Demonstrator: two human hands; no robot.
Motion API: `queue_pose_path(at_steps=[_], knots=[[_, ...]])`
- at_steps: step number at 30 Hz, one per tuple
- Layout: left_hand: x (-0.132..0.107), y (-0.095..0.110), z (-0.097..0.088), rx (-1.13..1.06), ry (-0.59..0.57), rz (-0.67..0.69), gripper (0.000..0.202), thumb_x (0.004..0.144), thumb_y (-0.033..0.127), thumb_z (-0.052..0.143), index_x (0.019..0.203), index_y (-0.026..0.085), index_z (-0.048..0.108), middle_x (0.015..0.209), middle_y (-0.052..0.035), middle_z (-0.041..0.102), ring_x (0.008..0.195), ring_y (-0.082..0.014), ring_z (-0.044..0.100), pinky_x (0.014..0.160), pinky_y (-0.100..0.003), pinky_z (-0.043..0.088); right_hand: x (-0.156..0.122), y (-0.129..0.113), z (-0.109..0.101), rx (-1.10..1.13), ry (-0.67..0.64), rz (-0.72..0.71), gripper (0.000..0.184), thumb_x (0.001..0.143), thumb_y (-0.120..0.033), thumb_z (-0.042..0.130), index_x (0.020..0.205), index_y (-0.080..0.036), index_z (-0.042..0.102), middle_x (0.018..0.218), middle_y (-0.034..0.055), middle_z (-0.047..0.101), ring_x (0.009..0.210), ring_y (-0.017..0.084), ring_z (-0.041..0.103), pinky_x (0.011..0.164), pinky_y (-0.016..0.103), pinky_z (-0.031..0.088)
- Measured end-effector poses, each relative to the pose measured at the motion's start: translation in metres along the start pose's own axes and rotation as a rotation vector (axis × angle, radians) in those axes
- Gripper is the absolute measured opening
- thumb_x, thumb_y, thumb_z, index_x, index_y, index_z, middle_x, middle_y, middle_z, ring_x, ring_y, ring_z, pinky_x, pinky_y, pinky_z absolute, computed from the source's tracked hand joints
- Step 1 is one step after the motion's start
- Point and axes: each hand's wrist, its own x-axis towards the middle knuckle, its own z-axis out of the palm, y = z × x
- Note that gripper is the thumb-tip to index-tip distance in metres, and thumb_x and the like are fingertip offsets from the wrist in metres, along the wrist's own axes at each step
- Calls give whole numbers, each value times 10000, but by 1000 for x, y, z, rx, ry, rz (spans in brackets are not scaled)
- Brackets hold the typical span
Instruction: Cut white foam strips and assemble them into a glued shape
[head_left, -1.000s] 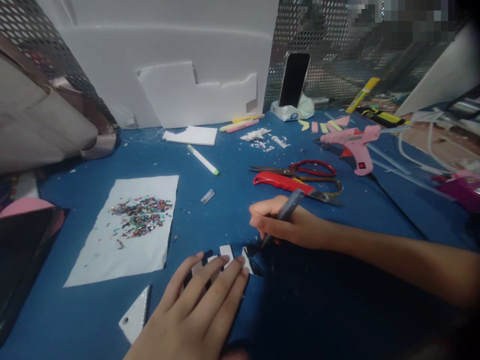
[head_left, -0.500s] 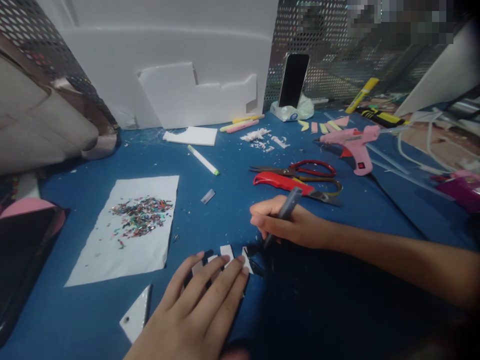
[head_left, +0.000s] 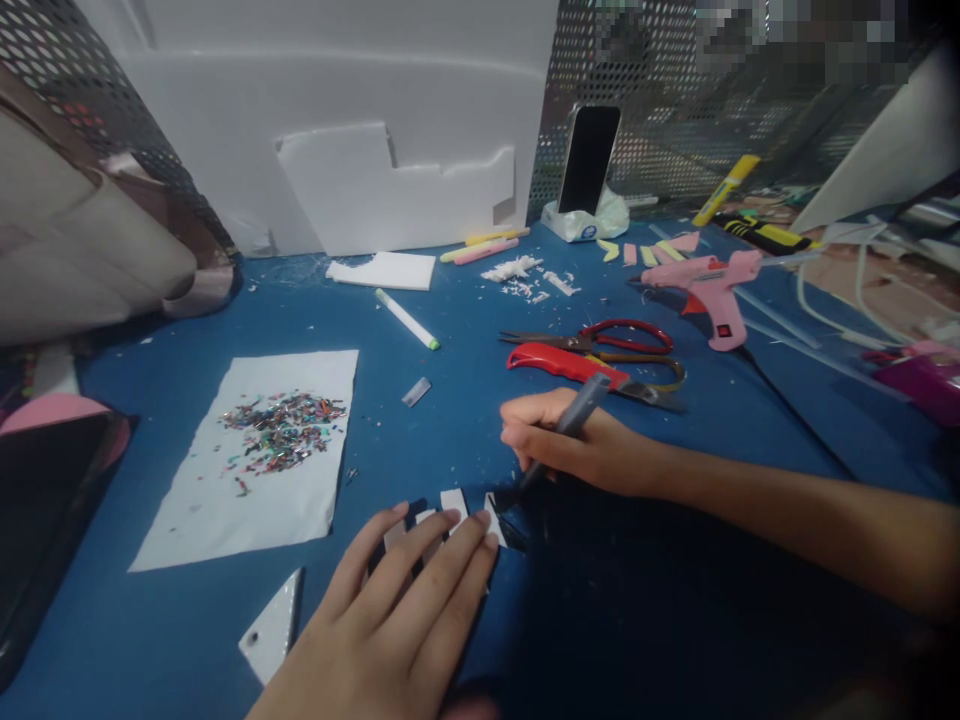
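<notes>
My left hand (head_left: 409, 600) lies flat with its fingers stretched over a white piece (head_left: 454, 508), whose strip-like ends show past the fingertips. Most of that piece is hidden under the fingers. Dark markings or shadow lie beside its right end. A dark grey marker (head_left: 583, 405) is gripped in my right hand (head_left: 562, 445), pen-fashion, its tip low and close to the right end of the white piece. Whether the tip touches the piece I cannot tell. A white triangular offcut (head_left: 272, 628) with a dark spot rests left of my left wrist.
White paper (head_left: 202, 520) with a heap of coloured glitter bits (head_left: 289, 430) lies left. Beyond my right hand are scissors (head_left: 626, 335), a red-handled cutter (head_left: 562, 362) and a pink glue gun (head_left: 716, 290) with its cord. A phone (head_left: 590, 160) stands at the back; a dark device (head_left: 52, 510) lies left.
The marker has tilted slightly, its tip moving a little left toward the white piece. My left hand has stayed in place.
</notes>
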Motion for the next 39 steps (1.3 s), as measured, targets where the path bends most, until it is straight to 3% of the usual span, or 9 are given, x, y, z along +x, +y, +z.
queue_pose_path(at_steps=[6, 39], knots=[[-3, 4, 6, -45, 40, -65, 562, 993, 545, 380, 1372, 154, 518, 1435, -56, 522, 1284, -258, 443, 1192, -455, 98, 0, 0, 0, -20, 2, -10, 429, 980, -400, 496, 636, -144, 513, 611, -46, 460, 517, 52, 466, 491, 189, 363], [-4, 5, 6, -52, 37, -71, 570, 986, 545, 397, 1379, 147, 511, 1437, -58, 523, 1282, -260, 447, 1190, -458, 107, 1, -1, 0, -13, -3, -43, 450, 989, -394, 477, 606, -160, 478, 609, -47, 422, 537, 71, 421, 516, 224, 335]])
